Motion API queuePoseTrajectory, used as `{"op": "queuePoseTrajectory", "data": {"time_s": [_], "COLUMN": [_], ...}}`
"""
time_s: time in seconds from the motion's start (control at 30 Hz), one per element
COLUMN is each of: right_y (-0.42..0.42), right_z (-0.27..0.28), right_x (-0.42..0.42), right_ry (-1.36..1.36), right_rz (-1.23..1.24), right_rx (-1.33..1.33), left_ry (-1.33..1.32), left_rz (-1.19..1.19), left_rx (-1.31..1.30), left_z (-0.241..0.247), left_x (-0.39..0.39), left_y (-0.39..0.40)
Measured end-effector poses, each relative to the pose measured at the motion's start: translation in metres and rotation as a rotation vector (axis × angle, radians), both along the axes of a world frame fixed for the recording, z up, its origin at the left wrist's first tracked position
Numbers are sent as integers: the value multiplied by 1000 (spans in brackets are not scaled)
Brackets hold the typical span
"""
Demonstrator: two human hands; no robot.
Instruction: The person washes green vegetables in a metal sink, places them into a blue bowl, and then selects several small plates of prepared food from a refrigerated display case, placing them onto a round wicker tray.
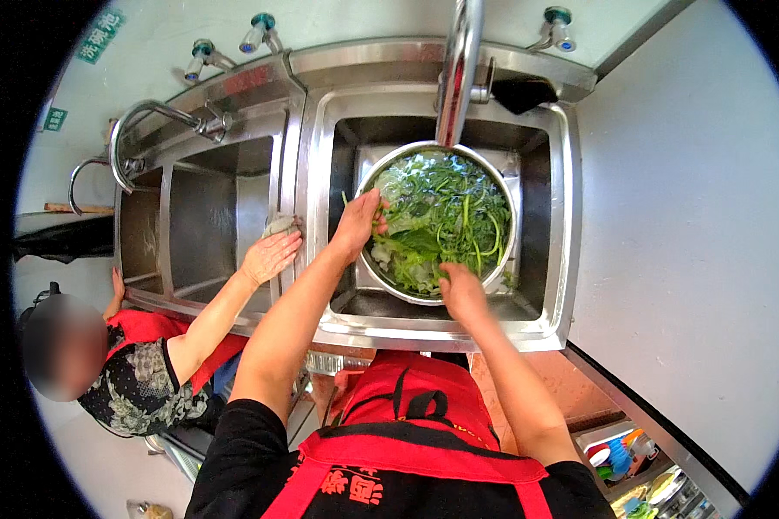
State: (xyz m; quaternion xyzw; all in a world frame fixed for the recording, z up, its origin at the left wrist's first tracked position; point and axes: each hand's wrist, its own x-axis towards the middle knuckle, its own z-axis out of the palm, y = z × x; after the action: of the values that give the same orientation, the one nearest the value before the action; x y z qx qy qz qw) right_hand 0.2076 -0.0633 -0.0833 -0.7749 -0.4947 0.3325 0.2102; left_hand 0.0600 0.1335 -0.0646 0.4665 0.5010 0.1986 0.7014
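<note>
A round metal basin (514, 227) stands in the right-hand sink, filled with water and leafy greens (464, 220). My left hand (358, 224) is at the basin's left rim, its fingers curled over a few greens, and a thin green stem pokes out behind it. At the near rim, my right hand (464, 292) is slightly blurred, with its fingertips at the greens. Whether it grips any leaves is hidden. The chrome faucet (457, 78) reaches over the basin's far rim.
To my left, a co-worker's hand (272, 256) presses a cloth (282, 225) on the ledge of the neighbouring steel sink (201, 194). Another curved faucet (162, 107) arches over that sink. A black cloth (522, 96) lies behind my sink, and a pale panel (681, 194) stands at the right.
</note>
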Motion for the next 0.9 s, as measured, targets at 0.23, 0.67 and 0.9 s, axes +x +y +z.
{"op": "queuePoseTrajectory", "data": {"time_s": [0.23, 0.67, 0.9], "right_y": [-3, -21, -106], "right_z": [-22, -46, 55], "right_x": [-9, 25, 73], "right_ry": [-148, -60, -223], "right_rz": [105, -96, -497], "right_rx": [-280, 23, 178], "left_ry": [-50, -396, -359], "left_rz": [229, -5, -733], "left_rx": [45, -42, 295], "left_z": [22, -22, 101], "left_x": [5, 58, 214], "left_y": [-1, 1, -165]}}
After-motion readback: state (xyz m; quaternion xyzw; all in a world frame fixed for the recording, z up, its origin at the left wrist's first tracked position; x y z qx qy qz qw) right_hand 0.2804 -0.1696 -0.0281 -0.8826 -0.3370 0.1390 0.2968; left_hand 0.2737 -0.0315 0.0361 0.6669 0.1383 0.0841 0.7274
